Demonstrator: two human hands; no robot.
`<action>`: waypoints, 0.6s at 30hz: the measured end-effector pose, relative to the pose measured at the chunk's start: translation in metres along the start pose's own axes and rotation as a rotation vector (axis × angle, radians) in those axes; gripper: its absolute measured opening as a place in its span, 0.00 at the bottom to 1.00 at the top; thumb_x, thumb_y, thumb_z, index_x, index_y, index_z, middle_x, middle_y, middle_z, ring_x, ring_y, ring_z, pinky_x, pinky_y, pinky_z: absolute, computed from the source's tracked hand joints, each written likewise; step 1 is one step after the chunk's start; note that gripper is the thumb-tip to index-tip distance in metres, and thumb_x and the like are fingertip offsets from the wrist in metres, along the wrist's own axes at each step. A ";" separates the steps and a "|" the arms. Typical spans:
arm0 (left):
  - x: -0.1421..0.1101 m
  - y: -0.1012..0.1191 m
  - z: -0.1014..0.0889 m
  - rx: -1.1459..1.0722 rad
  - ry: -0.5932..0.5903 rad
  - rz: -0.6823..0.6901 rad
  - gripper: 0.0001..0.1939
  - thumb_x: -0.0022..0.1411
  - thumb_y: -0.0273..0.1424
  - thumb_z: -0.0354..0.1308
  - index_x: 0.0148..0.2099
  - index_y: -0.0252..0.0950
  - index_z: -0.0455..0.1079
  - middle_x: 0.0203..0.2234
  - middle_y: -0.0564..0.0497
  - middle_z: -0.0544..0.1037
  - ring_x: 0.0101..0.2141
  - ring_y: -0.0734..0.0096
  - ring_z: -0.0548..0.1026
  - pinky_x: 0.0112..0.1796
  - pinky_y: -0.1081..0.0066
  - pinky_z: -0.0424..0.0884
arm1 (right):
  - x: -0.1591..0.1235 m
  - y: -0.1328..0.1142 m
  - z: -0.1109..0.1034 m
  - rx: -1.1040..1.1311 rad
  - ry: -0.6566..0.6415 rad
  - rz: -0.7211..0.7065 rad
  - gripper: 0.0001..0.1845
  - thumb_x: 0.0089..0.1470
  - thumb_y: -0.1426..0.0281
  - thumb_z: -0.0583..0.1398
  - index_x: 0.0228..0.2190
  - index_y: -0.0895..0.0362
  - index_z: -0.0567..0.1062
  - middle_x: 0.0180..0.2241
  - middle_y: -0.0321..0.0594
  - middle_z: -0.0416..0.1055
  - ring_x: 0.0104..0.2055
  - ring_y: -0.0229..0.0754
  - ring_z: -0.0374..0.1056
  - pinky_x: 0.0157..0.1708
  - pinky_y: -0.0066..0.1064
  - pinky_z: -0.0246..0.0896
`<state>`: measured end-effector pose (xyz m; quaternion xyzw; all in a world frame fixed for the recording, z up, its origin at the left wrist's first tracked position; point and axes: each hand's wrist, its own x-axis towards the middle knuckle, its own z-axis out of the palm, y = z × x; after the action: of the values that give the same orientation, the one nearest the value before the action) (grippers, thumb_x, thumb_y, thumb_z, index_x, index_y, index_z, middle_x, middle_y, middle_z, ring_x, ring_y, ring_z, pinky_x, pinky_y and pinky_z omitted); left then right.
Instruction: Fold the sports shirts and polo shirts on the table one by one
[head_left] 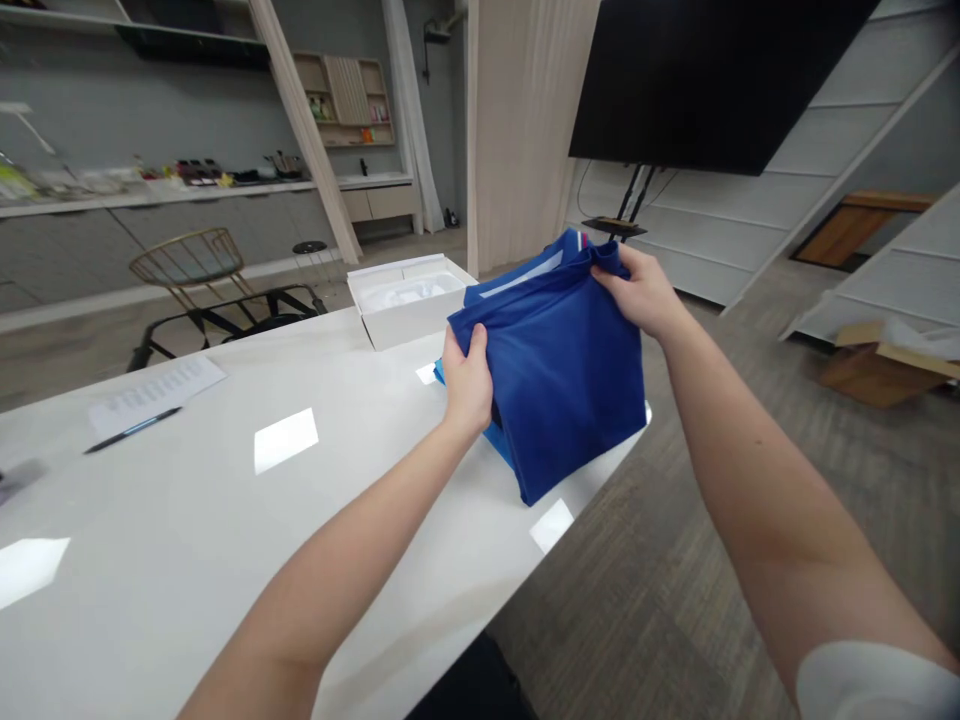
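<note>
A folded dark blue garment (pixel 566 375) with a white and pink stripe at its collar or edge hangs between my two hands over the table's right end. My left hand (pixel 469 380) pinches its left upper corner, thumb on top. At the far right corner, my right hand (pixel 637 290) grips the bunched upper edge. Beneath and behind it shows a bit of lighter blue cloth (pixel 499 442), mostly hidden, lying on the white table (pixel 360 500). Which kind of garment it is, I cannot tell for sure.
An open white box (pixel 412 325) with pale wrapping inside stands behind the garment. To the left lie a printed sheet (pixel 161 392) and a pen (pixel 133 430). Chairs (pixel 191 262) stand past the table. A large screen (pixel 712 80) and a cardboard box (pixel 874 370) are on the right.
</note>
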<state>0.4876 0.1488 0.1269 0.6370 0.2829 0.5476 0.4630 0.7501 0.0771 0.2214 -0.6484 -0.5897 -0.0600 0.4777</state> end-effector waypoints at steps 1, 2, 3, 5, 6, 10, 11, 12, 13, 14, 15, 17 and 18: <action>0.010 -0.017 -0.002 0.003 0.043 -0.013 0.21 0.76 0.42 0.45 0.67 0.47 0.58 0.58 0.50 0.74 0.59 0.65 0.72 0.59 0.61 0.69 | 0.009 0.016 0.019 0.001 -0.021 0.013 0.17 0.59 0.60 0.64 0.45 0.57 0.78 0.44 0.41 0.77 0.53 0.52 0.70 0.59 0.49 0.62; 0.020 -0.037 -0.005 0.023 0.074 -0.045 0.20 0.75 0.41 0.47 0.64 0.45 0.61 0.57 0.49 0.75 0.58 0.64 0.73 0.59 0.60 0.69 | 0.014 0.033 0.041 -0.003 -0.046 0.033 0.17 0.59 0.61 0.64 0.46 0.57 0.78 0.45 0.41 0.78 0.53 0.52 0.70 0.60 0.48 0.62; 0.026 -0.058 -0.010 0.078 0.077 -0.100 0.18 0.74 0.39 0.49 0.62 0.43 0.63 0.56 0.47 0.76 0.57 0.63 0.74 0.60 0.60 0.69 | 0.016 0.050 0.065 -0.014 -0.077 0.065 0.17 0.58 0.61 0.65 0.47 0.57 0.78 0.45 0.42 0.78 0.53 0.52 0.70 0.60 0.48 0.62; 0.032 -0.099 -0.022 0.254 0.041 -0.259 0.19 0.69 0.36 0.56 0.60 0.38 0.66 0.55 0.42 0.75 0.58 0.58 0.73 0.61 0.56 0.67 | 0.005 0.082 0.114 -0.061 -0.150 0.168 0.20 0.57 0.63 0.65 0.50 0.57 0.77 0.49 0.45 0.77 0.55 0.52 0.70 0.61 0.47 0.61; 0.030 -0.116 -0.030 0.350 0.022 -0.329 0.23 0.66 0.35 0.59 0.61 0.37 0.65 0.57 0.40 0.73 0.60 0.54 0.71 0.62 0.54 0.65 | -0.005 0.096 0.135 -0.091 -0.214 0.241 0.23 0.56 0.64 0.66 0.52 0.57 0.77 0.51 0.47 0.76 0.55 0.53 0.70 0.62 0.48 0.60; 0.012 -0.148 -0.054 0.506 0.034 -0.464 0.40 0.60 0.39 0.66 0.69 0.35 0.55 0.67 0.33 0.59 0.66 0.48 0.62 0.64 0.53 0.60 | -0.049 0.132 0.173 -0.078 -0.337 0.389 0.30 0.57 0.60 0.65 0.59 0.56 0.71 0.61 0.51 0.68 0.63 0.53 0.64 0.65 0.46 0.56; 0.006 -0.148 -0.057 0.464 0.056 -0.518 0.42 0.60 0.41 0.66 0.70 0.35 0.52 0.68 0.32 0.58 0.65 0.49 0.63 0.63 0.54 0.63 | -0.056 0.137 0.171 -0.066 -0.319 0.437 0.33 0.58 0.57 0.64 0.61 0.56 0.69 0.63 0.52 0.66 0.63 0.53 0.64 0.64 0.46 0.57; 0.002 -0.145 -0.058 0.390 0.077 -0.590 0.43 0.61 0.43 0.66 0.70 0.35 0.51 0.68 0.32 0.58 0.64 0.51 0.66 0.61 0.57 0.67 | -0.060 0.141 0.165 -0.055 -0.312 0.504 0.36 0.58 0.54 0.64 0.63 0.56 0.68 0.63 0.53 0.66 0.62 0.54 0.66 0.63 0.47 0.59; -0.003 -0.142 -0.059 0.293 0.087 -0.669 0.43 0.61 0.44 0.65 0.70 0.36 0.51 0.66 0.32 0.60 0.61 0.54 0.70 0.57 0.59 0.71 | -0.061 0.144 0.156 -0.046 -0.328 0.581 0.38 0.58 0.51 0.63 0.63 0.56 0.68 0.62 0.54 0.67 0.59 0.54 0.69 0.61 0.47 0.62; -0.007 -0.137 -0.058 0.183 0.083 -0.745 0.41 0.61 0.44 0.65 0.69 0.36 0.52 0.64 0.33 0.64 0.57 0.56 0.74 0.53 0.61 0.75 | -0.062 0.146 0.146 -0.035 -0.367 0.660 0.38 0.57 0.48 0.63 0.61 0.57 0.69 0.60 0.55 0.70 0.56 0.55 0.71 0.58 0.48 0.65; -0.011 -0.132 -0.056 0.075 0.060 -0.812 0.39 0.61 0.44 0.66 0.67 0.35 0.55 0.61 0.33 0.68 0.54 0.57 0.76 0.49 0.62 0.77 | -0.062 0.147 0.136 -0.023 -0.417 0.729 0.38 0.56 0.47 0.63 0.59 0.57 0.72 0.57 0.55 0.73 0.54 0.56 0.73 0.56 0.48 0.67; -0.021 -0.124 -0.049 -0.093 -0.043 -0.898 0.33 0.60 0.44 0.67 0.60 0.35 0.62 0.53 0.35 0.76 0.47 0.58 0.80 0.42 0.62 0.79 | -0.063 0.149 0.117 0.009 -0.519 0.818 0.35 0.55 0.44 0.64 0.54 0.55 0.77 0.54 0.53 0.76 0.52 0.56 0.74 0.54 0.49 0.69; -0.025 -0.121 -0.044 -0.133 -0.104 -0.910 0.29 0.59 0.43 0.67 0.57 0.35 0.65 0.50 0.35 0.78 0.45 0.57 0.81 0.40 0.60 0.80 | -0.064 0.149 0.110 0.030 -0.555 0.837 0.34 0.54 0.44 0.64 0.52 0.54 0.78 0.54 0.52 0.76 0.52 0.56 0.74 0.53 0.48 0.70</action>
<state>0.4571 0.1888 0.0060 0.4436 0.4742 0.2731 0.7098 0.8001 0.1301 0.0392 -0.8140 -0.3846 0.3199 0.2952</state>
